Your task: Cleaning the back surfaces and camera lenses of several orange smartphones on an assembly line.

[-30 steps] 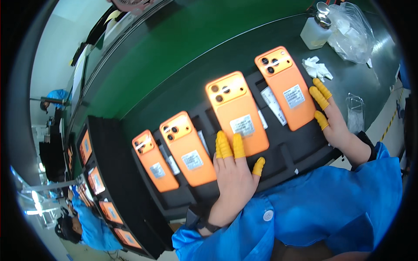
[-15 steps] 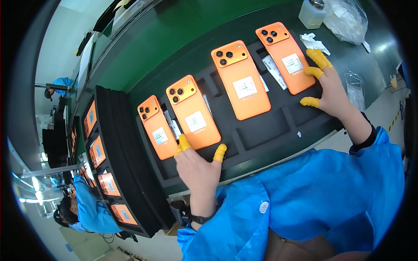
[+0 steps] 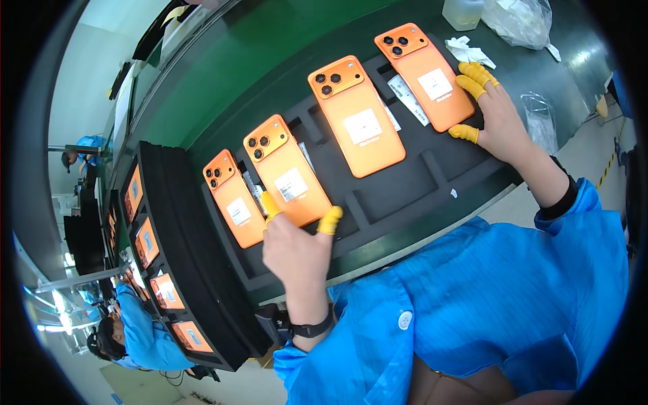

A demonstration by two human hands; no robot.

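Several orange phones lie back side up in a black foam tray (image 3: 395, 196), each with a white label. My left hand (image 3: 293, 253), with yellow finger cots, straddles the lower end of the second phone from the left (image 3: 291, 182). Its index finger lies along that phone's left edge, its thumb by the lower right corner; the fingers are apart. Left of it lies a smaller-looking phone (image 3: 236, 212). My right hand (image 3: 499, 125) is open beside the rightmost phone (image 3: 432, 84), fingertips near its right edge and thumb near its lower corner. Between the hands lies another phone (image 3: 360, 127).
At left stands a stack of black foam trays (image 3: 196, 256) with orange phones on top. A clear bottle (image 3: 464, 13), a plastic bag (image 3: 516, 23) and crumpled white tissue (image 3: 469, 52) lie at the far right. A co-worker in blue (image 3: 145, 331) sits at left.
The view has shifted slightly, moving the tray and phones up and left in the picture. My left index finger has moved a little up along the phone's edge. The phones stay in place.
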